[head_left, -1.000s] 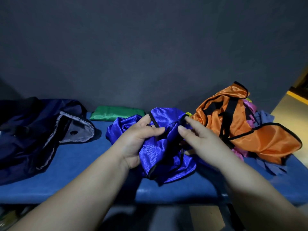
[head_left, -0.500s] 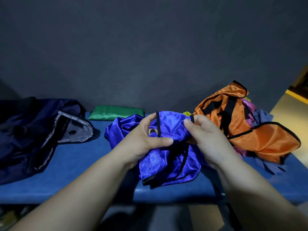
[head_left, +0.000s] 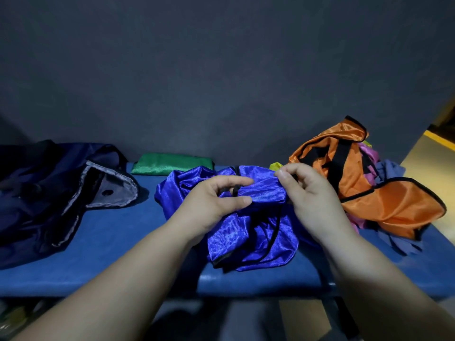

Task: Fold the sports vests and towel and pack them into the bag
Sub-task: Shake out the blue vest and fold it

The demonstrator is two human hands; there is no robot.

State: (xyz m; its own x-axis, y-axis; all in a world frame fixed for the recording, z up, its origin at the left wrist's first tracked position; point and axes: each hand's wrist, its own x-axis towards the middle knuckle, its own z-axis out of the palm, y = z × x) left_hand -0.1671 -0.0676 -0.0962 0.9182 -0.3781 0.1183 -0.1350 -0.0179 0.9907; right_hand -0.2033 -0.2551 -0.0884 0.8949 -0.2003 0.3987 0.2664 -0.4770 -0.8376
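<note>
At the centre of the tabletop, left hand and right hand each pinch the crumpled blue vest by its top edge; folding appears barely started, so next spread it flat.

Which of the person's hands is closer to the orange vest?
The right hand: it pinches the blue vest right beside the orange vest. The left hand grips the blue vest farther over, on the side away from it.

Looks like a sports changing room. A blue padded bench meets a dark wall, satin vests heaped at two o'clock.
</note>
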